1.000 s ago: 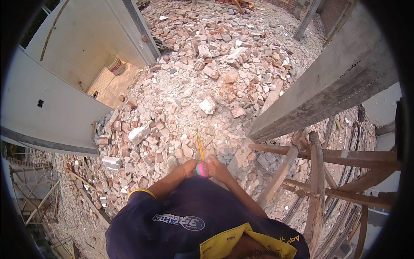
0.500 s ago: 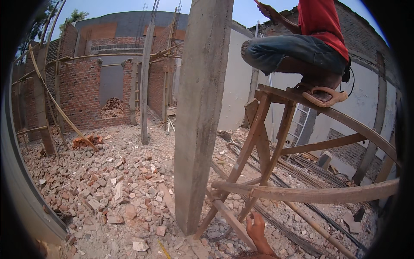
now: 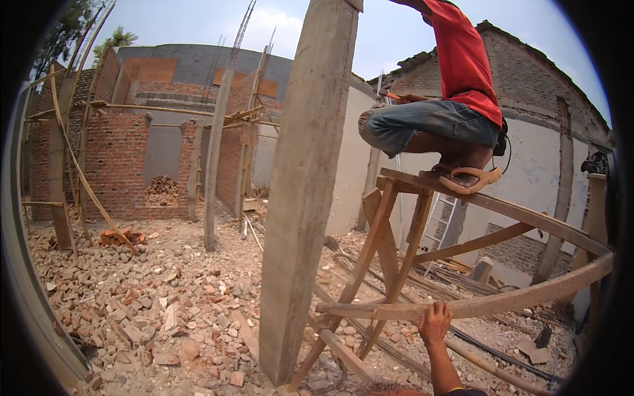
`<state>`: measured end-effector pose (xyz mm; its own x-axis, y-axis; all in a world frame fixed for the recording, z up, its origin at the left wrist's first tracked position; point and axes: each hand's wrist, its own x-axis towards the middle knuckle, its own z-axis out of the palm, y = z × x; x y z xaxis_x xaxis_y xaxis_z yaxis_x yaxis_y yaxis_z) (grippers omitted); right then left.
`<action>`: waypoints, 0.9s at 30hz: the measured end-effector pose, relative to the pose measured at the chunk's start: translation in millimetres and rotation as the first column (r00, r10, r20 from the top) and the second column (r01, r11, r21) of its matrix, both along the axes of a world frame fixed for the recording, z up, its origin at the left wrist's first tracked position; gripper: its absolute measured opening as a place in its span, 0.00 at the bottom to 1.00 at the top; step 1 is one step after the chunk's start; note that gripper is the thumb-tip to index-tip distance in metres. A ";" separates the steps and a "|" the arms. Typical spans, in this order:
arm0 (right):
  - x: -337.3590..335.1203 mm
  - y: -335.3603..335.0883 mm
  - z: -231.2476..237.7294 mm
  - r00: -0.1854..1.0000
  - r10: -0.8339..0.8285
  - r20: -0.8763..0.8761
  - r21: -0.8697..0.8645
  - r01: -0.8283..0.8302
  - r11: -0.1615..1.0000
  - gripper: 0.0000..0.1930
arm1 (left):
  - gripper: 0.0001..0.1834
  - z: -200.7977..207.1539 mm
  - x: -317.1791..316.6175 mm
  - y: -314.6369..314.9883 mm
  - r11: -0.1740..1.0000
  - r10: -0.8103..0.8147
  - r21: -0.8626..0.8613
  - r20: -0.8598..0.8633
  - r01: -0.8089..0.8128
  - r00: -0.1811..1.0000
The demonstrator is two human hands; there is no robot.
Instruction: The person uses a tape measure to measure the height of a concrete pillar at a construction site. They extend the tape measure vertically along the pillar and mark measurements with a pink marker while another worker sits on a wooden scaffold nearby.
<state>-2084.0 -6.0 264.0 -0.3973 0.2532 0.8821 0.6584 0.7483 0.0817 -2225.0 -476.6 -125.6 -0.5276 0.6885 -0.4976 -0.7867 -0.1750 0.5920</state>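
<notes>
My right hand (image 3: 436, 322) reaches up from the lower edge, its fingers curled against a wooden plank (image 3: 508, 300) that forms the lower rail of a trestle scaffold (image 3: 372, 254). Its thumb lies to the left. My left hand is out of view. Above, a person in a red shirt (image 3: 462, 63) and worn jeans squats on the trestle's upper plank (image 3: 522, 214), wearing tan sandals. That person holds a thin reddish tool (image 3: 394, 97), its kind too small to make out. A tall grey concrete column (image 3: 304, 198) stands just left of the trestle.
Broken brick and rubble (image 3: 152, 297) cover the ground at left. Long dark rods and poles (image 3: 502, 356) lie under the trestle. A ladder (image 3: 439, 224) leans at the white wall (image 3: 416, 158). Bamboo poles (image 3: 92, 191) and brick walls (image 3: 119, 158) stand behind.
My right hand has risen and moved right from below the trestle onto the lower plank. The view has tilted upward. The squatting person's arms have changed position.
</notes>
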 end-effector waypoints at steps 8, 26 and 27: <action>-9.2 27.4 -5.5 0.984 -0.179 -0.021 0.044 0.180 0.983 0.18 | 0.26 -15.7 28.8 -25.8 0.999 0.039 -0.017 -0.060 -0.040 0.997; -19.3 49.1 15.0 0.946 -0.301 0.124 0.010 0.302 0.953 0.15 | 0.31 -127.6 55.2 -46.7 0.924 0.375 -0.175 0.579 -0.339 0.724; -20.8 49.5 13.6 0.949 -0.291 0.116 0.028 0.290 0.957 0.15 | 0.31 -128.3 58.4 -47.0 0.918 0.389 -0.181 0.590 -0.354 0.708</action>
<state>-2104.9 43.5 277.5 -0.4091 0.3640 0.8368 0.8325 0.5244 0.1789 -2166.7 -523.6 -253.9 -0.3126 0.4667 -0.8273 -0.8568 -0.5146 0.0335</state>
